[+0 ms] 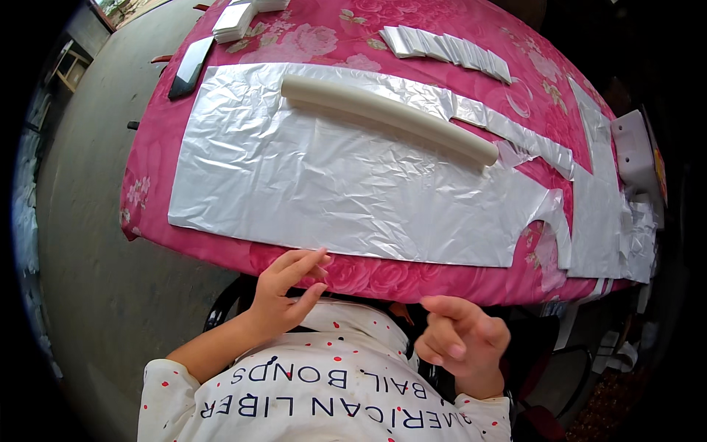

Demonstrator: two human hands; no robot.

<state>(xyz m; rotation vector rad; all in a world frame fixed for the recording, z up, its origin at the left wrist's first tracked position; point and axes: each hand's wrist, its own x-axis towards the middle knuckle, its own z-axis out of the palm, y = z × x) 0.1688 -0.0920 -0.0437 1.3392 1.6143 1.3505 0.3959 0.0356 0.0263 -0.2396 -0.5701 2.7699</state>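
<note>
A white plastic carrier bag [331, 188] lies flat and creased on the table, its handles toward the right. Across its upper half rests a long pale grey tube [390, 118], slanting down to the right. My left hand [283, 291] is at the table's near edge, fingers stretched out and holding nothing, fingertips close to the bag's near edge; whether they touch it I cannot tell. My right hand [464, 335] hovers in front of the table edge, away from the bag. Its index finger points left and the other fingers curl loosely, with nothing visible in them.
A pink floral cloth [294, 33] covers the table. At the back stand a row of folded white bags [445, 51] and a stack of folded white bags [234, 20]. A phone [191, 68] lies at the left edge. More flat bags [595, 221] and a white container [633, 147] occupy the right end.
</note>
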